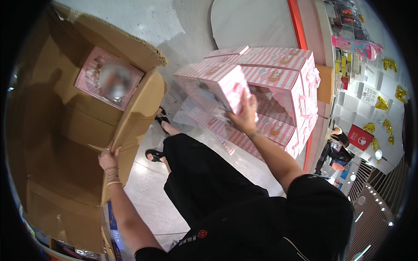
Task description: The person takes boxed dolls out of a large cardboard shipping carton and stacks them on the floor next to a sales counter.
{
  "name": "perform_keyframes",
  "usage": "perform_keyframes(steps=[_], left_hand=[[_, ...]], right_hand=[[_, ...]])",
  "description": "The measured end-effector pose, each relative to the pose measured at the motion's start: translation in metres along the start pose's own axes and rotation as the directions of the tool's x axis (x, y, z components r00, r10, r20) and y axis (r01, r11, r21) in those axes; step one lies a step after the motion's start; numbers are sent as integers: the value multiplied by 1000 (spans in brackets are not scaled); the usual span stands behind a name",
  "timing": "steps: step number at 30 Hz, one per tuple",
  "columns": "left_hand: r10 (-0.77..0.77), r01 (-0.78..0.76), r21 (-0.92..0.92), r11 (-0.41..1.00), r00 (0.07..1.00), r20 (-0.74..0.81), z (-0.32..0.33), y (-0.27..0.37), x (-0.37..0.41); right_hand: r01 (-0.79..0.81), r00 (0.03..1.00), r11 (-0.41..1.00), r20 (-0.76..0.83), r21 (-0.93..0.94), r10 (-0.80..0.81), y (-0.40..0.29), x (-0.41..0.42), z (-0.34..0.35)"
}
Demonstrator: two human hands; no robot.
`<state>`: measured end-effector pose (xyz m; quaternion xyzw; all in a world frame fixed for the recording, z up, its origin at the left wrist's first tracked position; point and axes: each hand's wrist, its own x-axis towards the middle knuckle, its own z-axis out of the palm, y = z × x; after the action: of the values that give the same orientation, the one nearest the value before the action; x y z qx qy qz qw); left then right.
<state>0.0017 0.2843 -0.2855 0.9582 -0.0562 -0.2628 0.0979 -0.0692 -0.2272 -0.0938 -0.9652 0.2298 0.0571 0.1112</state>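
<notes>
A large open cardboard carton (pixel 81 137) fills the left side, with one pink box with a clear window (pixel 109 78) lying inside near its far end. My left hand (pixel 110 158) grips the carton's near side edge. At the centre right, my right hand (pixel 245 114) holds the end of a pink-and-white striped gift box (pixel 209 73), tilted in front of a stack of similar boxes. The stacked striped boxes (pixel 277 76) have clear windows, printed figures and pink ribbons on their right ends. My right fingertips are on the held box's end panel; part of its underside is blurred.
A round grey-white panel (pixel 251 24) lies behind the stack, beside a red edge strip (pixel 297 23). Shelved goods (pixel 94 253) stand below the carton. My feet in black sandals are on the floor between carton and stack. Another person (pixel 336 146) is at the far right.
</notes>
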Motion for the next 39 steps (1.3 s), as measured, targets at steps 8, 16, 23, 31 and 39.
perform_keyframes(steps=[8, 16, 23, 31, 39], left_hand=[[144, -150, -30, 988, 980, -135, 6, -11, 3], [177, -185, -50, 981, 975, -131, 1, -4, 7], [64, -73, -198, 978, 997, -51, -10, -7, -7], [116, -143, -246, 959, 986, -122, -1, -7, -8], [-15, -91, -422, 902, 971, -240, -3, -7, -1]], right_hand=[[-105, 959, 903, 197, -417, 203, 76, 22, 165], [-464, 827, 825, 177, -324, 534, 34, -4, 187], [366, 895, 719, -13, 590, -445, -221, 9, 89], [836, 193, 509, 758, 205, -623, -419, 85, 418], [980, 65, -166, 965, -109, -254, -393, 98, 642]])
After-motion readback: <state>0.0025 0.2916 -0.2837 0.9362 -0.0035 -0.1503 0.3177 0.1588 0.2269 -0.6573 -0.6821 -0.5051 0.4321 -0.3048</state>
